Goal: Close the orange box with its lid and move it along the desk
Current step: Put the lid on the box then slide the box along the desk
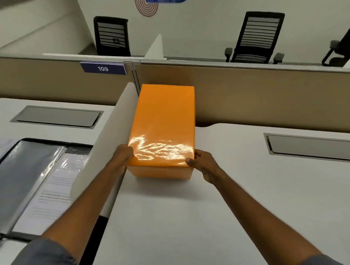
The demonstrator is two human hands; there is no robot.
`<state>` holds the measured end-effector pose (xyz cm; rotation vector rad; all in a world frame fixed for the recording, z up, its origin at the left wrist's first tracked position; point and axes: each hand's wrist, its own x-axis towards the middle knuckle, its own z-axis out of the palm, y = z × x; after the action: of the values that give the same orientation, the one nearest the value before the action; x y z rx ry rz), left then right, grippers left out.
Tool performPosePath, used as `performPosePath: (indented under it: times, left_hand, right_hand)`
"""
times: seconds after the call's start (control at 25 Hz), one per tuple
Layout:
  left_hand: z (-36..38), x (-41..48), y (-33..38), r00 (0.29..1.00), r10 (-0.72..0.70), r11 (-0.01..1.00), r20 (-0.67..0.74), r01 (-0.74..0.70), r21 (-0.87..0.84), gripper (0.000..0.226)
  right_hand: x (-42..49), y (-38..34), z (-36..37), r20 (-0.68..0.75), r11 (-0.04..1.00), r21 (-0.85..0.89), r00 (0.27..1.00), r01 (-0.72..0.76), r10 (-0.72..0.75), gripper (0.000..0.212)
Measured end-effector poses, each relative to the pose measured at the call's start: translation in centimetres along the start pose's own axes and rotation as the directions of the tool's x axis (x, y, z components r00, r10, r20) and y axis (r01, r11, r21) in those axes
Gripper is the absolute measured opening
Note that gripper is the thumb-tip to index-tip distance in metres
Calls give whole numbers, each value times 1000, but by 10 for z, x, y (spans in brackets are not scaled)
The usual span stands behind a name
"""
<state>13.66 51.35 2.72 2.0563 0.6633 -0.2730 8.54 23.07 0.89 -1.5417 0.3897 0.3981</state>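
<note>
The orange box (pixel 161 173) stands on the white desk (pixel 173 221), close against the white side divider, its far end near the beige partition. Its glossy orange lid (pixel 163 120) lies on top and covers it fully. My left hand (pixel 122 155) grips the near left corner of the lid and box. My right hand (pixel 202 161) holds the near right corner, thumb on the lid's front edge. Both forearms reach in from the bottom of the view.
A white divider (pixel 103 150) separates this desk from the left desk, which holds papers (pixel 53 194) and a dark folder (pixel 19 173). A grey cable hatch (pixel 313 147) sits at the right. A beige partition (pixel 248 94) closes the back; office chairs stand behind it.
</note>
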Motion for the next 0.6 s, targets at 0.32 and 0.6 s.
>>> performPosePath:
  times: [0.32,0.6]
  left_hand:
    - [26,25,-33,874,486,748,-32,-396,533,68]
    - [44,20,-51,769,639,566,-29,-444,695,71]
  right_hand:
    - [37,-1,37,19,991,-130,999,-43,46,45]
    - [35,14,87,129,468,-823,908,323,-399,67]
